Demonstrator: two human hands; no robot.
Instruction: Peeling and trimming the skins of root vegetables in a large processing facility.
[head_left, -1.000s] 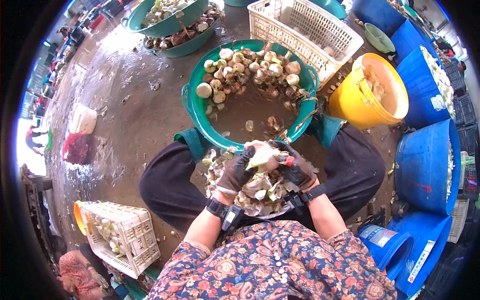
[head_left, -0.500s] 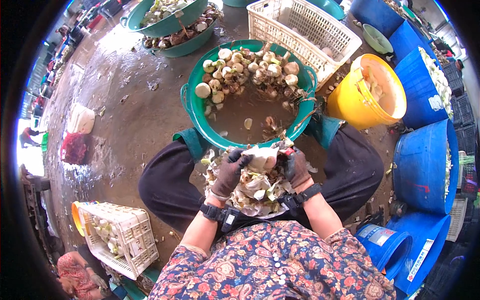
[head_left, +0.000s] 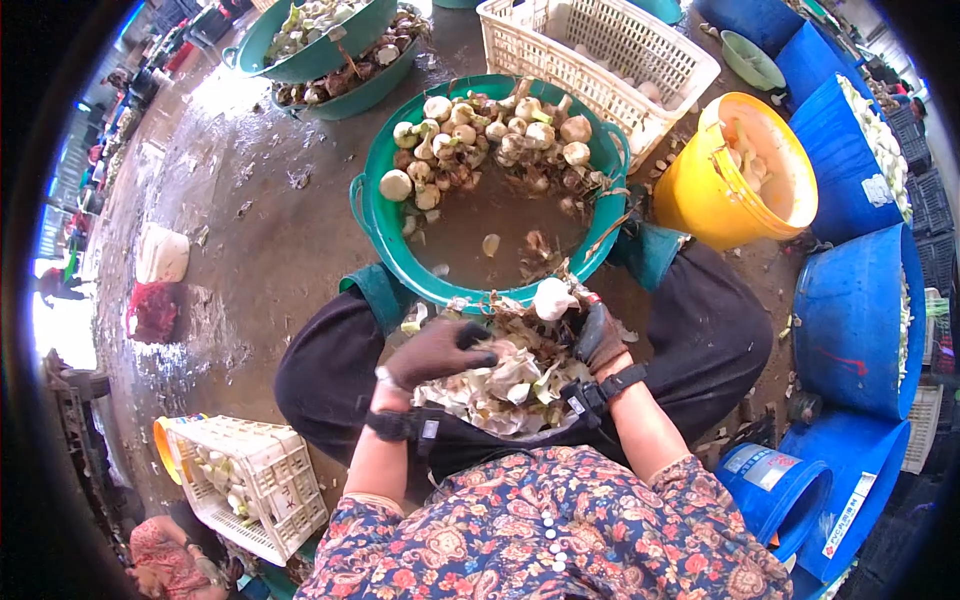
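My right hand [head_left: 600, 338], in a dark glove, grips a white garlic bulb [head_left: 553, 298] near the close rim of the green tub [head_left: 372, 232]. A small red thing shows at that hand's fingers; its kind is hard to make out. My left hand [head_left: 437, 354], gloved too, is apart from the bulb, its thumb and fingers spread with nothing in them. Beneath both hands, a heap of papery garlic skins [head_left: 505, 383] fills my lap. Garlic bulbs [head_left: 462, 135] with roots and stems crowd the far side of the tub, while loose scraps lie on its muddy bottom.
Right of the tub stands a yellow bucket [head_left: 690, 190] with pale pieces inside. Behind it is a cream plastic crate [head_left: 600, 95]. Blue barrels [head_left: 850, 325] line the right side. Another crate [head_left: 285, 500] lies at lower left, near a seated person [head_left: 165, 560]. Stacked green basins [head_left: 350, 100] stand far left.
My left hand has come away from the bulb, moving left and down, and its fingers have opened. The bulb now shows whiter and rounder in my right hand.
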